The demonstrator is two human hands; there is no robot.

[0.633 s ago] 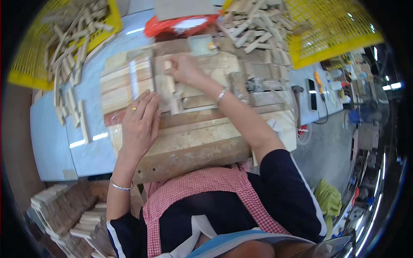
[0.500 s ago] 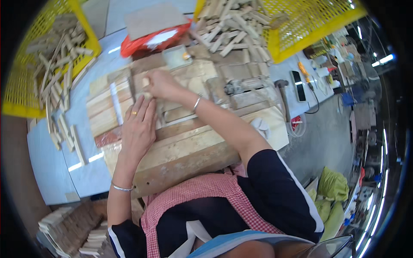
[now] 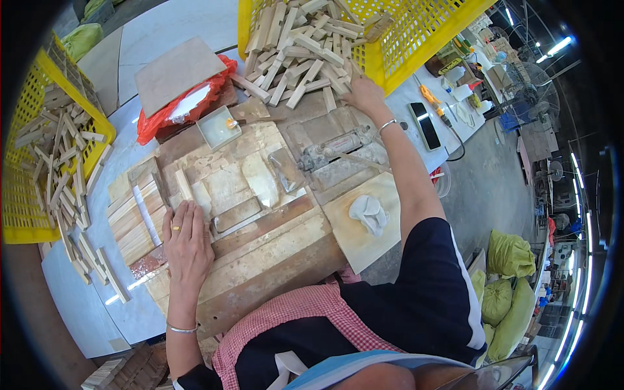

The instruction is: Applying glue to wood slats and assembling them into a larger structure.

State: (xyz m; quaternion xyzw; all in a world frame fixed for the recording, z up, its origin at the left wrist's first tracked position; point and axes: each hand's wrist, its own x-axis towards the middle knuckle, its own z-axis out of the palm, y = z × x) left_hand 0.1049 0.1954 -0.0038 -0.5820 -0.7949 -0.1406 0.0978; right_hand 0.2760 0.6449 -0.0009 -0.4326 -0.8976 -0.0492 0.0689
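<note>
Desk point(image 3: 71, 279): stretching from 8 o'clock round past 12.
Yellow basket point(image 3: 416, 42): sitting at 1 o'clock.
Loose sticks point(image 3: 305, 49): lying jumbled at 12 o'clock; probably handling light, stiff and dry, hardly slipping; best being gripped mid-length across the long sides.
Left hand point(image 3: 188, 240): lying flat at 8 o'clock, fingers together, clamping nothing visible.
Right hand point(image 3: 366, 94): reaching at 1 o'clock to the pile's edge; cannot tell whether clamping anything.
Lone stick point(image 3: 184, 185): resting at 9 o'clock, meeting the left fingertips.

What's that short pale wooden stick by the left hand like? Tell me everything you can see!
The short, straight, pale wooden stick looks plain, with squared edges. It lies aslant on the worn, stained tan board, right of a row of pale wooden strips. Its near end is at the left-hand grip, straight fingers against or over it; I can't tell which.
</note>
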